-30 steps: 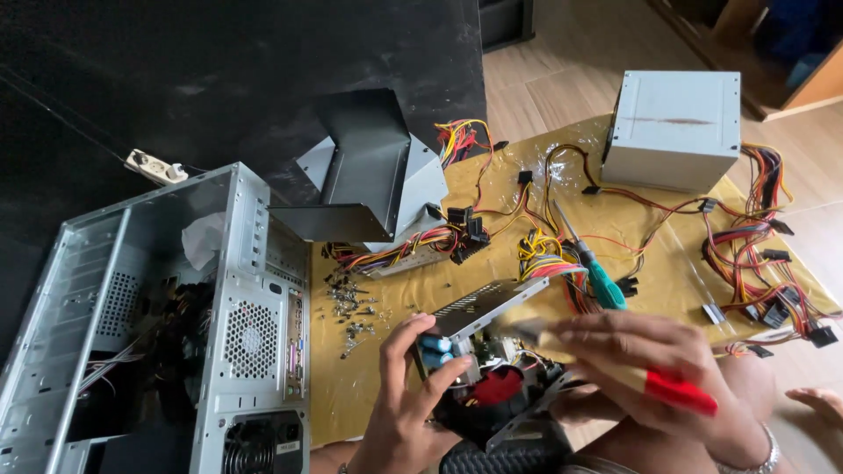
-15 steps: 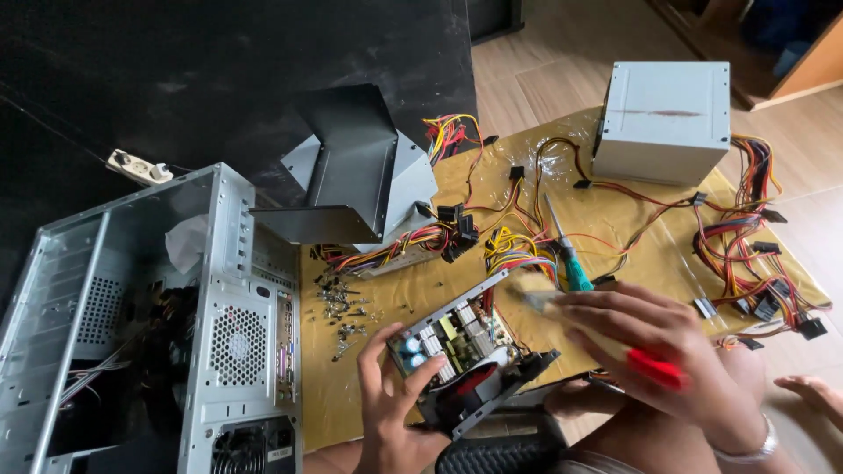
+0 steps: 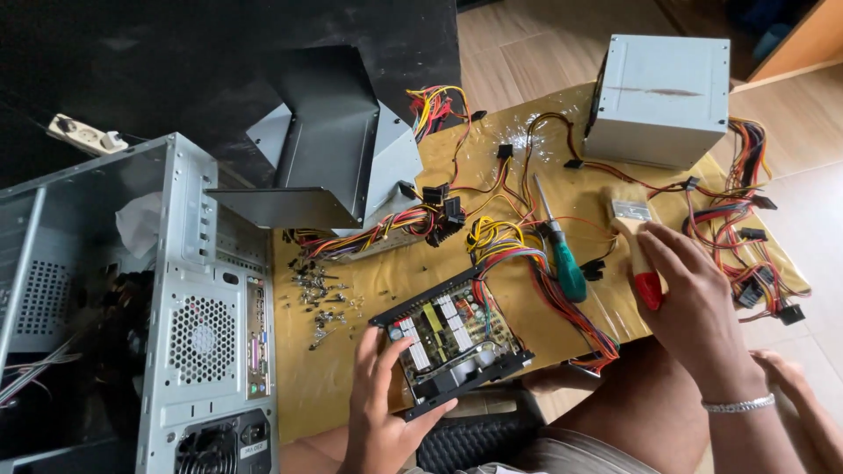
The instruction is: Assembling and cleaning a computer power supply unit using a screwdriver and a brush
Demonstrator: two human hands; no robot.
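Holding opened power supply board (image 3: 452,338) near front edge of yellow sheet (image 3: 369,369), left hand (image 3: 382,404) clamped on its lower left corner. Right hand (image 3: 689,294) closed on one red-handled paintbrush (image 3: 637,246) at right side. One green-handled screwdriver (image 3: 562,250) between them. Two more power supplies: closed grey box (image 3: 663,88) at far right corner, opened casing (image 3: 338,167) at far left. Screw pile (image 3: 320,294) beside computer tower (image 3: 176,316) at left edge; cable bundles (image 3: 746,219) cross sheet.

A green-handled metal screwdriver (image 3: 562,254) and a red-handled pale wooden paintbrush (image 3: 637,250) lie on the glossy yellow-brown plastic table sheet (image 3: 351,386) among red, yellow, orange and black wire bundles (image 3: 518,254), beside a plain grey metal supply box (image 3: 660,98) and a silver perforated computer case (image 3: 198,333).
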